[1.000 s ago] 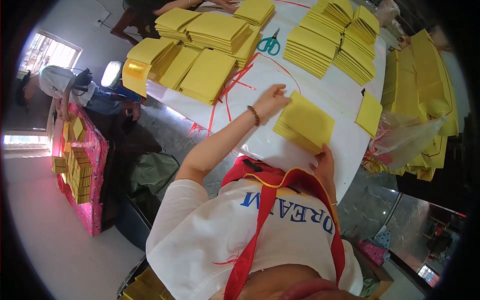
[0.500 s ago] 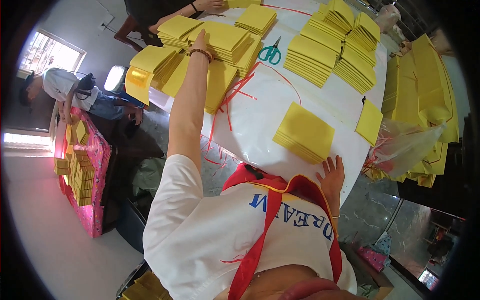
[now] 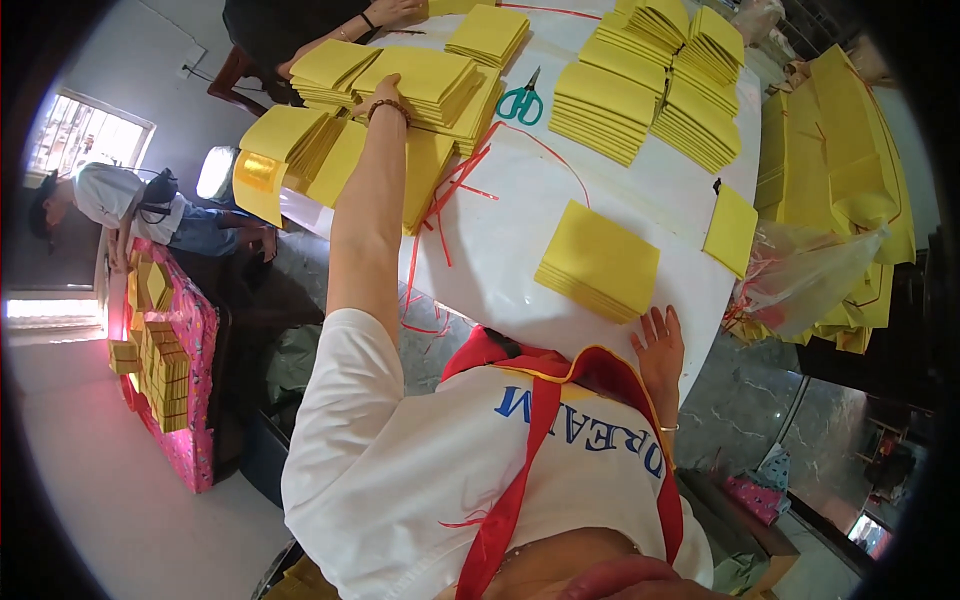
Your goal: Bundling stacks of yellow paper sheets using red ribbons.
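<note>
My left arm reaches to the far left of the white table. There my left hand (image 3: 382, 93) is closed at the near left end of a stack of folded yellow paper (image 3: 425, 78), its thumb on top and its other fingers partly hidden. More yellow stacks (image 3: 290, 135) lie around that hand. My right hand (image 3: 659, 338) rests at the table's near edge, fingers spread and holding nothing. Just beyond its fingertips lies a small neat stack of yellow paper (image 3: 600, 258). Teal-handled scissors (image 3: 521, 104) lie beyond, between the groups of stacks.
Red strips (image 3: 455, 190) trail over the white table (image 3: 490, 260). Several yellow stacks (image 3: 605, 105) stand at the far right, and a yellow packet (image 3: 731, 232) at the right edge. A clear plastic bag (image 3: 815, 275) hangs beside it. Another person's hand (image 3: 395, 12) is at the far left.
My left hand has settled lower on the end of the yellow stack, its thumb now bent over it. The view has shifted slightly; my right hand stays by the table edge.
</note>
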Demonstrator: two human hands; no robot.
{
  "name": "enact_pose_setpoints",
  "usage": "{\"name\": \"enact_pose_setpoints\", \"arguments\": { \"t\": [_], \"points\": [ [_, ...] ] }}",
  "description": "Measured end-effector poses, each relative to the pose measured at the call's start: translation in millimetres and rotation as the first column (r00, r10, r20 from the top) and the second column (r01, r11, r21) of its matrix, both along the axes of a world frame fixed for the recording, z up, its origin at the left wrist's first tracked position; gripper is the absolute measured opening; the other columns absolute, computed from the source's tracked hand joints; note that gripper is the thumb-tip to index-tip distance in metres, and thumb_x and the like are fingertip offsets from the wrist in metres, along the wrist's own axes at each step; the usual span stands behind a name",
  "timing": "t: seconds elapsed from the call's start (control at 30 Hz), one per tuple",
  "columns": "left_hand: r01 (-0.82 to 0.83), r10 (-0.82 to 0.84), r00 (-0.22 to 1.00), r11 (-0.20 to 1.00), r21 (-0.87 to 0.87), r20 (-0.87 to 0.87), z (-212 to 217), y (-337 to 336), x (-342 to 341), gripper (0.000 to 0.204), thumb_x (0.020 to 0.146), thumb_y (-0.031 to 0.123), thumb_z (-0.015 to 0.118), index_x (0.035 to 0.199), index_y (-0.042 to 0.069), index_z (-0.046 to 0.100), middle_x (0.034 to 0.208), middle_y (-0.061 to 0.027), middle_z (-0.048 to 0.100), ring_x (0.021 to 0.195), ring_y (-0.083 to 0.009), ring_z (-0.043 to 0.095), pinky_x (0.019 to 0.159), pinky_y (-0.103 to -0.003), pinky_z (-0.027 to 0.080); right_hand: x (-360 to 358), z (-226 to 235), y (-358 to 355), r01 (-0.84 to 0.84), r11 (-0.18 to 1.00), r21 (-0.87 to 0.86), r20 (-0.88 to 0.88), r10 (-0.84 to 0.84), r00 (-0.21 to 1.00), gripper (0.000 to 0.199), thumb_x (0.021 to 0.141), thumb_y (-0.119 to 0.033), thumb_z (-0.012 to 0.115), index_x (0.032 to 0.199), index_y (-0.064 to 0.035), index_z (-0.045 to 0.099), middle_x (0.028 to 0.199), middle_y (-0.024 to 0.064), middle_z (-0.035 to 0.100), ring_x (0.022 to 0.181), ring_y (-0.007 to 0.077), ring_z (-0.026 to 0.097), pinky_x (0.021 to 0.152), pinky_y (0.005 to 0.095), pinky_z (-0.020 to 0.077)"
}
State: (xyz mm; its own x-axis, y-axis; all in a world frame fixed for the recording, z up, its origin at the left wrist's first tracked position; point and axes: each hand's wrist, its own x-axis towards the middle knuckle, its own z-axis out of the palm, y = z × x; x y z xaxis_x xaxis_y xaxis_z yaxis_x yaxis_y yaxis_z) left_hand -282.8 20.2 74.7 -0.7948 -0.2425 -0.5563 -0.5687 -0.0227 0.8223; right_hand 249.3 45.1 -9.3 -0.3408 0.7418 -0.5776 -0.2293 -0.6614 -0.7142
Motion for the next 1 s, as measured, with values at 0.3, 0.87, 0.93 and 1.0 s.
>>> {"name": "enact_pose_setpoints", "arguments": {
  "t": [0.3,0.87,0.93,1.0],
  "points": [
    [-0.068,0.087,0.993,0.971,0.229,-0.075,-8,21,2,0.072,0.068,0.018,0.069,0.125,0.004,0.028,0.117,-0.0205,0.047,0.089,-0.033,0.058,0.073,-0.047,0.051,7,-4,9,0.05,0.997,0.054,-0.031,-0.048,0.998,0.053,0.086,-0.031,0.049,0.132,-0.0138,0.029,0.128,0.0067,0.037,0.115,0.0221,0.038,0.088,0.0395,0.0336],
    [0.831,-0.73,0.41,0.051,0.554,-0.547,49,79,222,0.043,0.072,0.006,0.06,0.113,0.002,0.047,0.097,-0.0089,0.057,0.088,-0.0208,0.057,0.078,-0.035,0.049,-61,67,143,-0.141,0.757,0.638,-0.248,0.375,0.893,0.071,0.087,-0.047,0.044,0.139,-0.0106,0.013,0.135,0.0096,0.033,0.121,0.0212,0.035,0.097,0.0375,0.0295],
    [0.826,-0.727,0.291,-0.136,0.546,-0.622,36,108,246,0.047,0.069,0.002,0.063,0.113,0.003,0.045,0.099,-0.0076,0.056,0.09,-0.0183,0.057,0.079,-0.032,0.048,-68,70,155,-0.223,0.73,0.646,-0.26,0.485,0.835,0.08,0.083,-0.055,0.044,0.14,-0.0131,0.006,0.136,0.008,0.032,0.122,0.0186,0.034,0.099,0.0357,0.0277],
    [0.868,-0.698,0.181,-0.218,0.446,-0.693,32,127,257,0.058,0.068,0.001,0.065,0.12,0.002,0.038,0.106,-0.0088,0.054,0.097,-0.0191,0.054,0.083,-0.031,0.046,-63,77,164,-0.19,0.692,0.697,-0.173,0.419,0.891,0.083,0.081,-0.049,0.053,0.14,-0.0129,0.008,0.135,0.0066,0.033,0.122,0.0167,0.034,0.099,0.0326,0.0283]
  ]
}}
